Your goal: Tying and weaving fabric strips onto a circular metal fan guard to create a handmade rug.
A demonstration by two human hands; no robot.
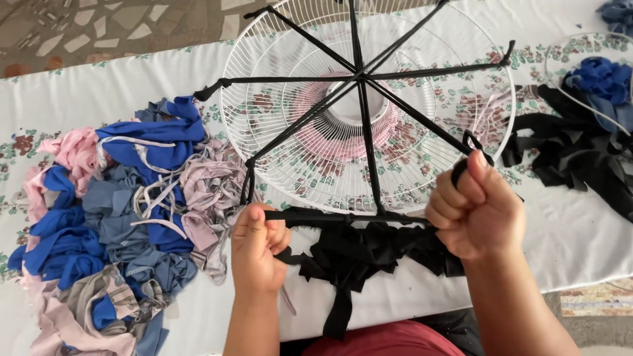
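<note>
A white wire fan guard (422, 158) lies flat on the cloth-covered table, with black fabric strips (359, 76) stretched across it like spokes meeting at the centre. My left hand (257, 247) pinches one end of a black strip (343, 216) pulled taut along the guard's near rim. My right hand (476, 209) is fisted around the other end, near a knot on the rim at the right. A heap of loose black strips (359, 260) lies just below, between my hands.
A pile of blue, grey and pink fabric scraps (119, 217) fills the left of the floral white tablecloth (580, 231). More black strips (580, 158) and blue scraps (603, 79) lie at the right beside a second wire ring (554, 56). Tiled floor shows at the top left.
</note>
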